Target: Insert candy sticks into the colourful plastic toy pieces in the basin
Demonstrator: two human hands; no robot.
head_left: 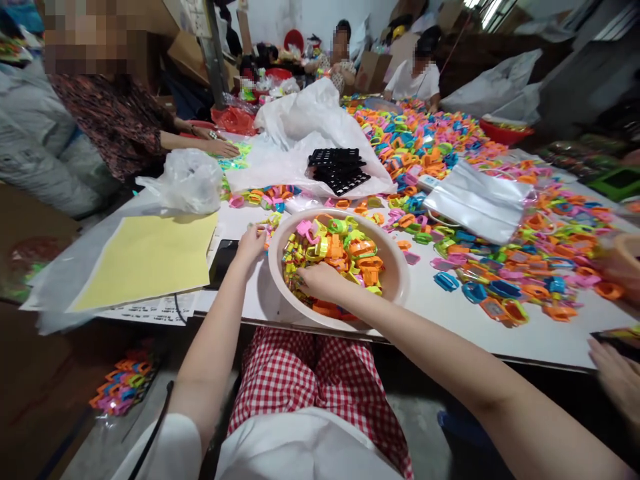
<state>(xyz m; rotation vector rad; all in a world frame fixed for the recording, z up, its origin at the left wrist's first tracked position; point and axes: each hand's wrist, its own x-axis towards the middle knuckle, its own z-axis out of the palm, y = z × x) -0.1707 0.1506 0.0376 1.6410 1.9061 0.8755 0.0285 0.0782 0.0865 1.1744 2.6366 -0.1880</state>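
A pale round basin (400,293) stands at the table's near edge, holding colourful plastic toy watches (334,248) and, on its left side, a heap of small yellow pieces (295,257). Inside it, my right hand (320,280) reaches into the small pieces with curled fingers; their tips are partly hidden, so what they grip cannot be made out. Just outside the left rim, my left hand (251,243) is closed, its fingertips at some small yellow and coloured pieces (273,223) on the table. Whatever it pinches is too small to name.
A yellow sheet (150,257), a dark phone-like object (223,263) and a plastic bag (187,180) lie left. Black plastic trays (337,170) are behind the basin. Piled toy watches (415,147) and a white packet (480,200) spread right. Other people sit around; another person's hand (617,373) is at right.
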